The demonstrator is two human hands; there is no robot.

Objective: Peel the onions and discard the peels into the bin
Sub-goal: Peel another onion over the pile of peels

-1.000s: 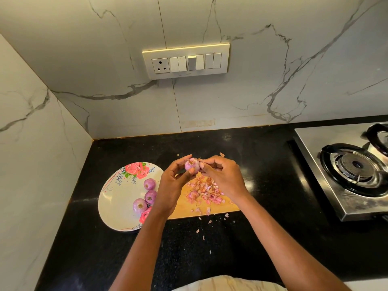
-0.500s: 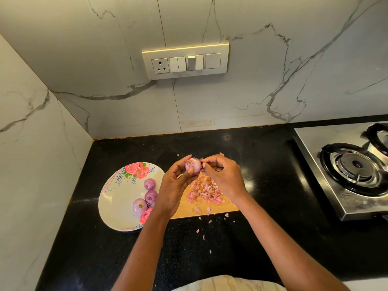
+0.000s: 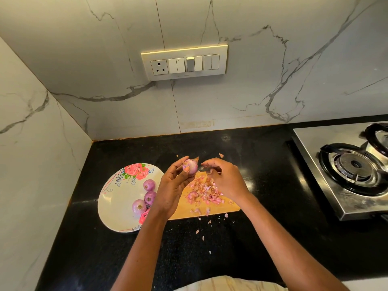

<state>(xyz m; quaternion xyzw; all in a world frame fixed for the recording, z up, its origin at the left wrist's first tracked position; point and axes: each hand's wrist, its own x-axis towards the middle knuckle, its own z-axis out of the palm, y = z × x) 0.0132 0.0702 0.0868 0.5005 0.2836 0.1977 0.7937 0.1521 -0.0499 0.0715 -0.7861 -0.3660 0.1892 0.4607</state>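
My left hand (image 3: 170, 192) grips a small purple onion (image 3: 191, 164), held up over the far end of a wooden cutting board (image 3: 182, 213). My right hand (image 3: 228, 181) is just right of the onion and apart from it, fingers curled, pinching a thin strip of peel (image 3: 216, 170). A heap of pink peels (image 3: 204, 192) lies on the board under both hands. Three peeled onions (image 3: 150, 192) sit on a white flowered plate (image 3: 117, 198) to the left. No bin is in view.
Loose peel bits (image 3: 202, 238) are scattered on the black countertop (image 3: 262, 227) in front of the board. A steel gas stove (image 3: 352, 166) stands at the right. Marble walls close the back and left, with a switch panel (image 3: 184, 63) on the back wall.
My right hand has pulled away from the onion to the right, taking a strip of peel with it. My left hand still holds the onion in about the same spot.
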